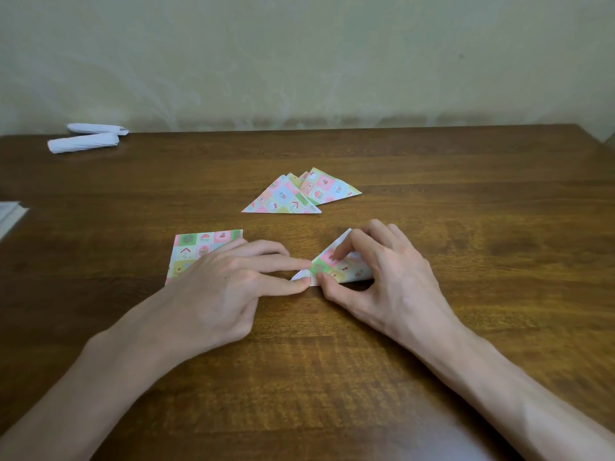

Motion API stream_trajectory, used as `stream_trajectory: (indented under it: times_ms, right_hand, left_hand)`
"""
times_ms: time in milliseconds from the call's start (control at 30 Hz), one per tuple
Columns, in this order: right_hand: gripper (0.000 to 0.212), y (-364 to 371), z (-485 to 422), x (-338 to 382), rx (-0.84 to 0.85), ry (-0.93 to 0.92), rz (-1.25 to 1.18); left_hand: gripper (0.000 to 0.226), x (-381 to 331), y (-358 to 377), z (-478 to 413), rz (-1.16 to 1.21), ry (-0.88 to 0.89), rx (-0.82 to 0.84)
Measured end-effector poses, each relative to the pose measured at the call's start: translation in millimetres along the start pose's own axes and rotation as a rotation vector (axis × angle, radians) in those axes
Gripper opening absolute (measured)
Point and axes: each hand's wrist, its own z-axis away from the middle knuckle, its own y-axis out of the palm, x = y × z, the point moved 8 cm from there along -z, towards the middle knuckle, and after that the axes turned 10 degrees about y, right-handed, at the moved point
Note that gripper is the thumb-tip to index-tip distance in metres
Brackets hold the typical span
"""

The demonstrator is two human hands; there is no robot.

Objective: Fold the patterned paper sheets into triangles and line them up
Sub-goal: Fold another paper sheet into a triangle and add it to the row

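The patterned paper triangle [349,271] lies near the middle of the wooden desk [449,181], close in front of the person. The right hand [392,277] has its grip clamped on it, thumb and forefinger curled and pinching the paper. The left hand [226,281] has its grip apart, its straight fingers pressing the triangle's left corner flat. Partly hidden by that hand lies a flat unfolded patterned sheet [199,246]. Farther back, finished triangles [283,198] overlap one another. Two white paper rolls [85,141] sit near the desk's far left edge
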Motion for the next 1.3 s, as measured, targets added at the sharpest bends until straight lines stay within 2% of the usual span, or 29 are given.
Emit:
stream_trajectory:
  times_ms: [300,533,733,933,1133,1300]
  right_hand:
    - [0.039,0.3,0.3,-2.1,-0.003,0.005,-0.01]
    - [0.041,1.6,0.2,-3.5,0.014,0.035,0.013]
    - [0.053,2.1,-0.6,-1.7,0.074,0.054,-0.003]
    - [0.06,1.7,-2.4,-10.2,0.132,0.081,-0.133]
    - [0.06,2.7,-2.2,-9.5,0.149,0.068,-0.137]
    - [0.063,2.2,-6.2,-20.3,0.168,0.062,-0.237]
  left_hand:
    - [0.082,1.0,2.9,2.3,-0.022,-0.011,0.018]
    - [0.076,-2.7,1.2,0.2,-0.01,-0.008,0.022]
    - [0.076,-4.2,3.2,-2.1,0.021,0.001,0.037]
    - [0.078,-2.0,4.4,1.0,0.048,-0.018,0.048]
    - [0.074,-7.5,5.7,-2.2,0.023,-0.035,0.071]
    - [0.086,-7.6,8.0,-2.2,-0.041,-0.035,0.098]
